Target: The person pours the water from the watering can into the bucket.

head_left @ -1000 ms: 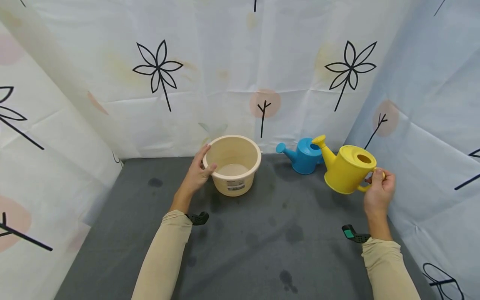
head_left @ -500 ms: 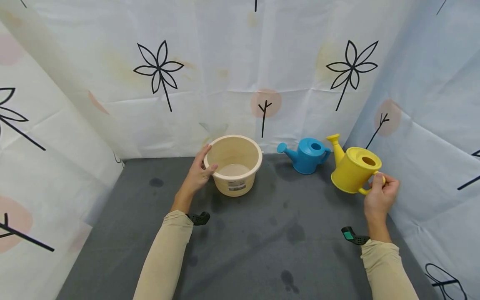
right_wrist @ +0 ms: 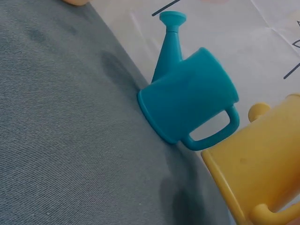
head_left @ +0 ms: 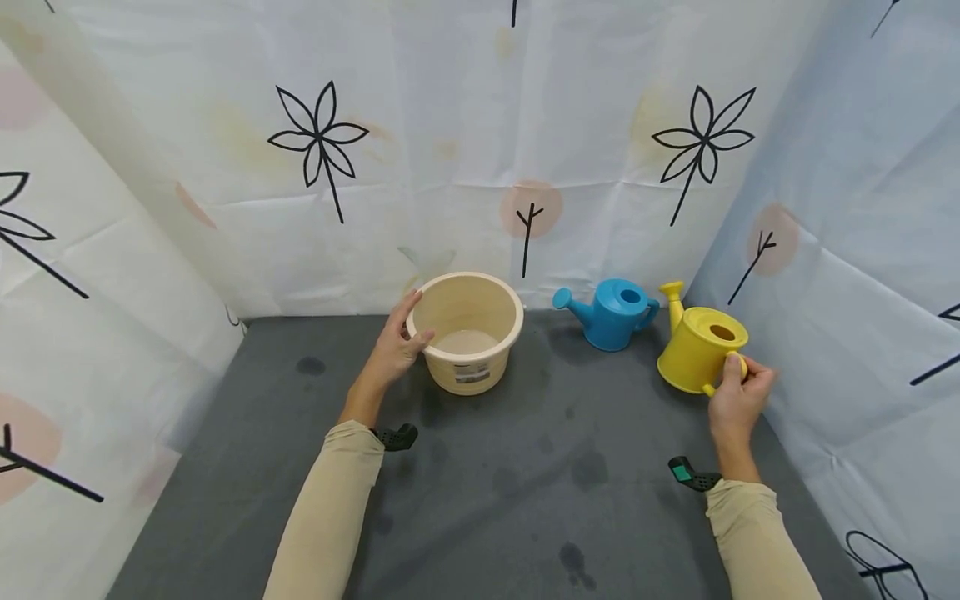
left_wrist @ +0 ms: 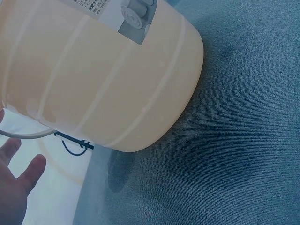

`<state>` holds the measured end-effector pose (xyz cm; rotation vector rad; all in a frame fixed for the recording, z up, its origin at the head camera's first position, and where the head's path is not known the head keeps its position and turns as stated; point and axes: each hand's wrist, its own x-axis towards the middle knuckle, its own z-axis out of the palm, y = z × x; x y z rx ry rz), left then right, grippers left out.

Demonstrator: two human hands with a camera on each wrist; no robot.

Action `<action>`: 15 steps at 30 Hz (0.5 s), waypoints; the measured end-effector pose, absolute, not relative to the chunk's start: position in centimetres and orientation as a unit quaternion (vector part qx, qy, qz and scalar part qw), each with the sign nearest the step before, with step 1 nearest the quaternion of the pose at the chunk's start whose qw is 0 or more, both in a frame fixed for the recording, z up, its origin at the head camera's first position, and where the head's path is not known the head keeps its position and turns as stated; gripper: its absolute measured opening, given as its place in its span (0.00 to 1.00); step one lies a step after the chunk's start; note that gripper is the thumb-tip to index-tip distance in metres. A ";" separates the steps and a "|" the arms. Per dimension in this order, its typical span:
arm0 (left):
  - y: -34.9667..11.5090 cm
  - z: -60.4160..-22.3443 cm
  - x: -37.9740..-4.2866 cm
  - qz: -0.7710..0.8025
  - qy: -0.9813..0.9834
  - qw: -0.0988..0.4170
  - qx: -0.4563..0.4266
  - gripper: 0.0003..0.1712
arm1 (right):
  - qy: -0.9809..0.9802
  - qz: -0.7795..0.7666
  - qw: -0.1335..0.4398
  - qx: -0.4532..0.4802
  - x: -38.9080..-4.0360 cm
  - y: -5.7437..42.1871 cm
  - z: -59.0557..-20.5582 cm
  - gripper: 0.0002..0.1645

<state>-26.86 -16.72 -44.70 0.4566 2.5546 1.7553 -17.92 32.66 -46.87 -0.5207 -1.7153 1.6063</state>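
Observation:
In the head view my left hand [head_left: 392,346] rests against the left side of a cream plastic basin [head_left: 480,377], fingers on its rim. The left wrist view shows that basin [left_wrist: 108,79] from the side with a label, and part of my hand [left_wrist: 16,190] with extended fingers. My right hand [head_left: 738,400] grips the handle of a yellow watering can [head_left: 693,358], its spout pointing up and back. A blue watering can [head_left: 611,321] stands upright just left of it. In the right wrist view the yellow can [right_wrist: 262,159] seems slightly above the table, behind the blue can's handle.
A dark grey cloth-covered table [head_left: 487,492] with several darker spots lies in front of me. Behind it hangs a white curtain [head_left: 435,125] with plant prints. Another curtain [head_left: 862,275] borders the right side, close to my right hand.
My right hand first carried the yellow watering can a little to the right, away from the blue one, then lowered it slightly and back left. The left hand and basin stay put.

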 end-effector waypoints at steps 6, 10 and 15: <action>-17.1 -46.2 -28.0 0.558 0.817 -0.008 0.143 0.44 | -0.673 0.620 0.350 -0.199 -17.4 31.8 -46.5 0.05; -17.1 -46.1 -27.9 0.562 0.814 -0.009 0.147 0.44 | -0.680 0.610 0.348 -0.213 -17.7 32.8 -48.2 0.07; -17.0 -46.2 -27.8 0.558 0.817 -0.010 0.143 0.44 | -0.687 0.597 0.340 -0.235 -18.2 34.2 -50.4 0.06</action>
